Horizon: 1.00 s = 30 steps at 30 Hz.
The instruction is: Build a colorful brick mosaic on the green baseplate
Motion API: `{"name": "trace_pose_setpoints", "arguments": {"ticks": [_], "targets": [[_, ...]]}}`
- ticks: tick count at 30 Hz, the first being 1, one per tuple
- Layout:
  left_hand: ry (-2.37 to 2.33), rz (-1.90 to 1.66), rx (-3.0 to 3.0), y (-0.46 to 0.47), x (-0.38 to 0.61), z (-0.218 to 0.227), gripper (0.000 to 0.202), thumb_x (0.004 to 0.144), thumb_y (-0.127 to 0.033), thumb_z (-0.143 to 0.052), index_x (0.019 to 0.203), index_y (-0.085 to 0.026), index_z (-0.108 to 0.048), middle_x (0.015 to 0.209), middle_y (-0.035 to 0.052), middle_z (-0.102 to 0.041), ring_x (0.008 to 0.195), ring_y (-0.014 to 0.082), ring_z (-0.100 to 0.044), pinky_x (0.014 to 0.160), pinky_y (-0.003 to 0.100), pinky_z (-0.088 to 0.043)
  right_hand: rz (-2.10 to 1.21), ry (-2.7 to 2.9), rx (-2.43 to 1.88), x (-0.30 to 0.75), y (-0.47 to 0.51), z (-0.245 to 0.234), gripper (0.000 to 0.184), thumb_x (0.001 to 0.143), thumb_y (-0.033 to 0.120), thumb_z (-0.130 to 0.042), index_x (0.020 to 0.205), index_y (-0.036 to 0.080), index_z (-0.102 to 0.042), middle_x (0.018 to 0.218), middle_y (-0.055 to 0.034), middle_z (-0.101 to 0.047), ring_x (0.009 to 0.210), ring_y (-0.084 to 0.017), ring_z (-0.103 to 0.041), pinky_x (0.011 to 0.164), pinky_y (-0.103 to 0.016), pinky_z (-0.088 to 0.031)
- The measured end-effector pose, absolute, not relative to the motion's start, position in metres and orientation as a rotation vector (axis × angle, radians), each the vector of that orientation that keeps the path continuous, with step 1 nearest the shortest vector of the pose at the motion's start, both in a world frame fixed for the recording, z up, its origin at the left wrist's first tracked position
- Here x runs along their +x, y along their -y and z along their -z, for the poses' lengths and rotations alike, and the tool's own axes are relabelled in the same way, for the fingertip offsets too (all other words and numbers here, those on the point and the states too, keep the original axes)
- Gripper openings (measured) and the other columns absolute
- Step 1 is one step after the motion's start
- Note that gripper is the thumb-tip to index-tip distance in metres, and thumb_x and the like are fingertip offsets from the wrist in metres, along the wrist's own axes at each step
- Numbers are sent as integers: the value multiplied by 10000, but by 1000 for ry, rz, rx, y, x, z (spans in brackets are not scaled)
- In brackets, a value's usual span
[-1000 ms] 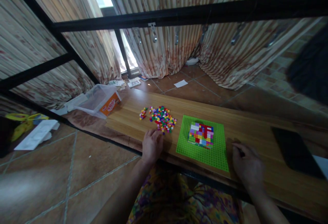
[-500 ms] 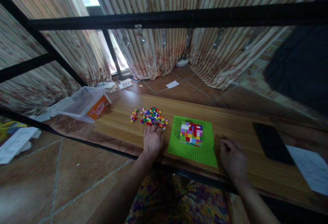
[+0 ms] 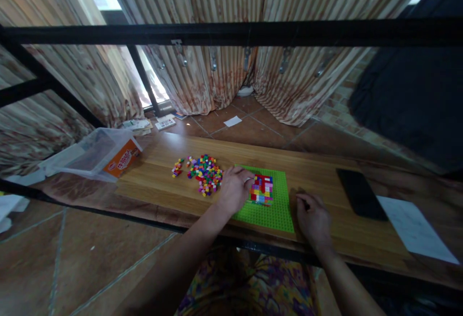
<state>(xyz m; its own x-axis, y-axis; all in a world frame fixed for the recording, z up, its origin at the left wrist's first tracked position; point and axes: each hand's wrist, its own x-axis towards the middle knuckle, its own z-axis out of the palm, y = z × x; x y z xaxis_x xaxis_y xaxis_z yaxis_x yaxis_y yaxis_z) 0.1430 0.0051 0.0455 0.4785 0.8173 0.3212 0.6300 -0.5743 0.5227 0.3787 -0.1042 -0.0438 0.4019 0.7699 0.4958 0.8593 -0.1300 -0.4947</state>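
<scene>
A colourful block of toy bricks [image 3: 263, 191] stands on the green baseplate [image 3: 280, 217]. My left hand [image 3: 233, 190] reaches over the plate's left part, its fingertips pinched together at the left side of the brick block. Whatever they pinch is too small to make out; a bit of white shows beside them. To the right of the plate, my right hand [image 3: 314, 222] rests on the wooden table with its fingers curled, and their inside is hidden. Left of my left hand lies a pile of loose small bricks [image 3: 206, 173].
A smaller cluster of bricks [image 3: 177, 167] lies left of the pile. At the table's left end is a clear plastic box [image 3: 94, 154] with an orange label. A black flat object [image 3: 361, 194] and a white paper [image 3: 415, 229] lie right. A black metal bar [image 3: 231, 33] crosses ahead.
My left hand has moved right, from the front of the loose brick pile to the brick block on the baseplate. My right hand stays beside the plate. The whole view has shifted slightly.
</scene>
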Motion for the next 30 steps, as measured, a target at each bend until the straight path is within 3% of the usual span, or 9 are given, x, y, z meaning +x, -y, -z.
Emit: {"name": "trace_pose_setpoints", "arguments": {"ticks": [4,16,30], "targets": [[-1169,-661,2428,-16,166,-48,154,876,-217,-553,843,-231,-703,939,21,-668,927,179,-571,903,343,-433,144,1387,-1901,379,103,45,336,904,392,-439,872,176,-694,948,-118,-681,854,-219,-625,801,-358,-497],[-1189,-492,2632,-19,177,-49,214,900,-239,-501,833,-205,-700,933,46,-662,956,215,-544,906,390,-394,138,1379,-1917,378,103,44,321,901,371,-449,867,171,-697,956,-118,-680,834,-215,-622,804,-359,-495],[-1386,-660,2338,-14,182,-41,99,819,-218,-618,812,-244,-713,925,15,-682,964,210,-549,880,379,-401,149,1366,-1916,378,103,45,322,902,370,-450,867,167,-698,954,-123,-679,869,-223,-623,822,-364,-496]]}}
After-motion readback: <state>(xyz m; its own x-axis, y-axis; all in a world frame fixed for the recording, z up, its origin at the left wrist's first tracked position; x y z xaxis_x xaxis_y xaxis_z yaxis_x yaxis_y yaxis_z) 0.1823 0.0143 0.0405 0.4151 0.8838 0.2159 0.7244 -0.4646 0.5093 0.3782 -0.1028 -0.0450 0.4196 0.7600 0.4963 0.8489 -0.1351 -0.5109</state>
